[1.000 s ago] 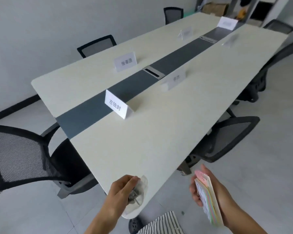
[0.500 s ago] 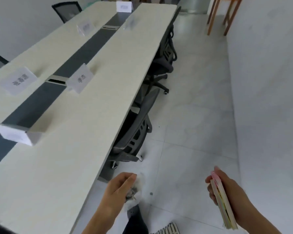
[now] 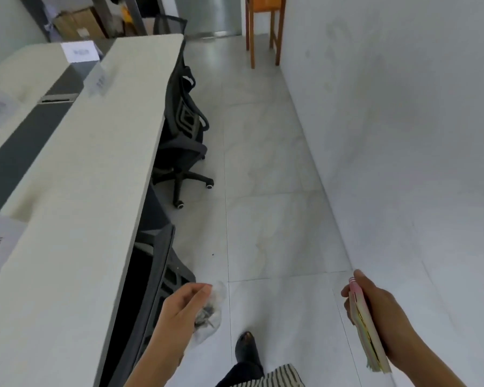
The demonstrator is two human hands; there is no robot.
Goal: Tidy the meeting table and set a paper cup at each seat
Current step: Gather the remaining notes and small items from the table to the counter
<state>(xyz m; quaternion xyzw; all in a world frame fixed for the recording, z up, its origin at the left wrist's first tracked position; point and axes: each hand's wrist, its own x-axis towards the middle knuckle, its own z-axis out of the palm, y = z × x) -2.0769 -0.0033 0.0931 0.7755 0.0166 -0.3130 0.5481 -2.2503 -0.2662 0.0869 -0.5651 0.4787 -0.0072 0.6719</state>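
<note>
Clear plastic bag (image 3: 211, 314) pinched by left hand (image 3: 179, 311) beside table (image 3: 90, 174) | right hand (image 3: 375, 311) gripped notebook (image 3: 368, 328) | step: clearing up, likely | next: put these away; no cups seen

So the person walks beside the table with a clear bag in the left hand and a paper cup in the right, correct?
Not quite. The head view shows the right hand holding a thin stack of booklets, not a paper cup. The left hand does hold the clear bag beside the table.
</note>
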